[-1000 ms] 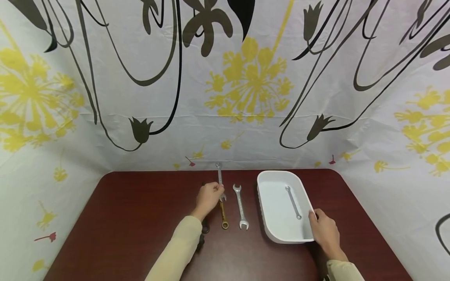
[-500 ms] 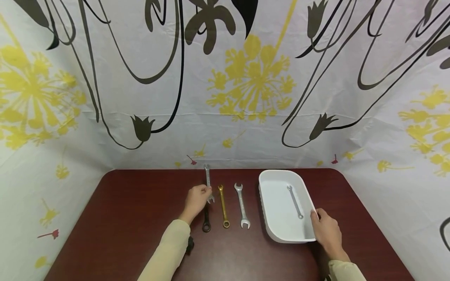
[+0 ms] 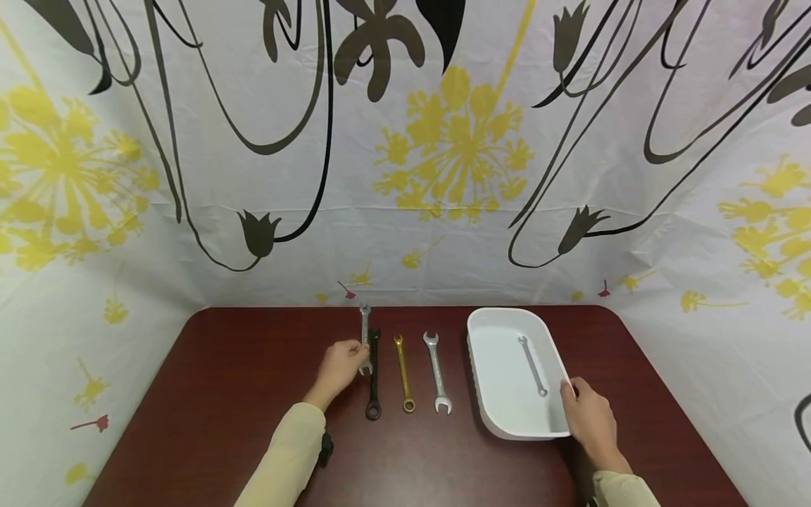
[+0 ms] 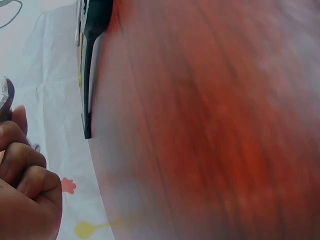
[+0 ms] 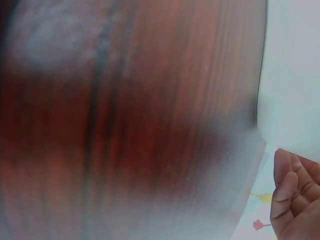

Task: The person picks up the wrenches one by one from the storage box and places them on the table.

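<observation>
Silver wrench (image 3: 365, 324), pinched in the left grip (image 3: 342, 361), points its long axis away from the person, just left of the black wrench (image 3: 374, 380) and nearly parallel; whether it touches the desk (image 3: 253, 366) is unclear. Well apart, rightward, the right grip (image 3: 589, 420) holds the white tray (image 3: 500, 380) by its edge.

The left hand (image 4: 29, 192) is holding a silver wrench (image 4: 6, 94) (only its end is showing); a dark wrench (image 4: 88, 60) is lying on the reddish table (image 4: 200, 125).
</observation>
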Motion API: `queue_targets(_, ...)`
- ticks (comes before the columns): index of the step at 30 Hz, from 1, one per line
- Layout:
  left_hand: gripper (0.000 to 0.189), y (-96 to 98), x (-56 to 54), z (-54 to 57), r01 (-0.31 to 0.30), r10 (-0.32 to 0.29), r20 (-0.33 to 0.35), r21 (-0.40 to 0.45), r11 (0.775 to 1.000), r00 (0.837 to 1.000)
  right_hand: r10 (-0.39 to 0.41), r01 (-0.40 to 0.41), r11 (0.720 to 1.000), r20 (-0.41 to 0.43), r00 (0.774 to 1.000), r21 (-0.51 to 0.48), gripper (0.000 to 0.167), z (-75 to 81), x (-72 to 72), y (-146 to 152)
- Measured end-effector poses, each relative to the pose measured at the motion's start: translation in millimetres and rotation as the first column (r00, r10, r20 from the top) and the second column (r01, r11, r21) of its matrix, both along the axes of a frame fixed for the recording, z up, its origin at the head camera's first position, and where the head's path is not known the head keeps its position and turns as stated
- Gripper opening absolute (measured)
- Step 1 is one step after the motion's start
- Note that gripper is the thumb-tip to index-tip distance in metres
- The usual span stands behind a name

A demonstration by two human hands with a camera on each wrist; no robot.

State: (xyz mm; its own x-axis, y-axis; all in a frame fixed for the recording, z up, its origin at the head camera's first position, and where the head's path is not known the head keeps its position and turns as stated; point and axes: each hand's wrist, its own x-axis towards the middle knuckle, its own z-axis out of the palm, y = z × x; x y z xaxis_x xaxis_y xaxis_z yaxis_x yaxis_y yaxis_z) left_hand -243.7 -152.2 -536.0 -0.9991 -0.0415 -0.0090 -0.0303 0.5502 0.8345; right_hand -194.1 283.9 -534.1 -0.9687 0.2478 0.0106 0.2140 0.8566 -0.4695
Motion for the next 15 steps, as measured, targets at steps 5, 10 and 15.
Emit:
queue_targets(5,0.037,-4.1,6.2,0.8,0.017,-0.016,0.033,-0.017,1.000,0.999,0.004,-0.004,1.000,0.001,1.000,-0.002,0.049,-0.8,0.2,0.6)
queue_targets(10,0.041,-8.3,11.8,1.3,0.029,-0.027,0.040,-0.054,0.998,0.999,0.007,-0.007,1.000,0.009,1.000,-0.004,0.050,-0.7,0.4,0.1)
queue_targets(15,0.041,-10.0,13.9,-2.2,0.037,-0.032,0.054,-0.104,0.994,0.998,0.002,-0.002,1.000,0.008,1.000,-0.007,0.051,-0.6,0.7,0.7)
